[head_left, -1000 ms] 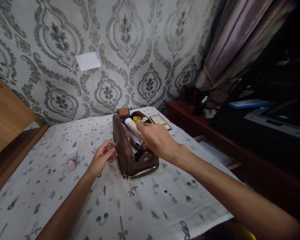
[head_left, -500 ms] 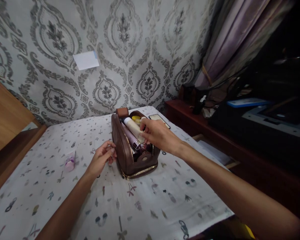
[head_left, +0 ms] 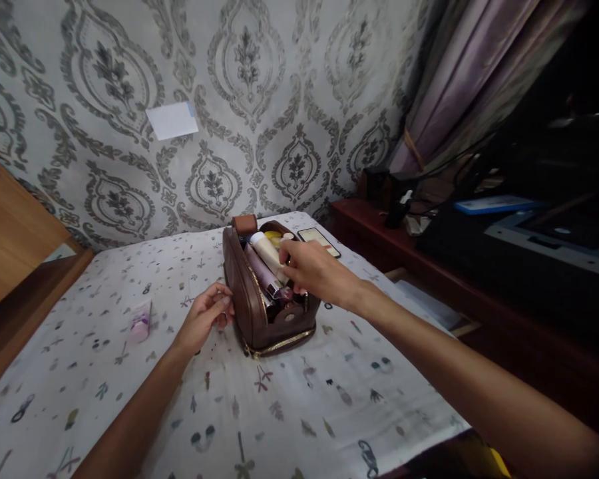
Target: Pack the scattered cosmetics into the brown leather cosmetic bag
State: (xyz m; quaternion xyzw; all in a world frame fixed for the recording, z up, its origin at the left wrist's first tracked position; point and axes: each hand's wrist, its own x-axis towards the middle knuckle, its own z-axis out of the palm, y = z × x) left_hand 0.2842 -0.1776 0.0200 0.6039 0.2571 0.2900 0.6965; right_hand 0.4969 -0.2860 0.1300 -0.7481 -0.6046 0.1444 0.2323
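A brown toiletry bag (head_left: 247, 303) stands unzipped on the patterned cloth, packed with several items. Inside it a cream tube with a white cap (head_left: 269, 256) lies next to a pinkish-purple tube (head_left: 260, 271), and something yellow shows behind them. My right hand (head_left: 313, 269) is over the bag's right side, its fingers closed in a pinch beside the cream tube; what they hold is hidden. Against the bag's left side rests my left hand (head_left: 210, 310), its fingers loosely bent and apart, holding nothing.
A small pink-and-white tube (head_left: 140, 322) lies on the cloth to the left. Behind my right hand is a phone (head_left: 320, 242) with its screen lit. A partly open drawer (head_left: 424, 303) and a dark red desk (head_left: 374, 239) are on the right; a patterned wall rises behind.
The cream tube and the purple tube have shifted slightly to the right inside the bag. Both hands stay in nearly the same place.
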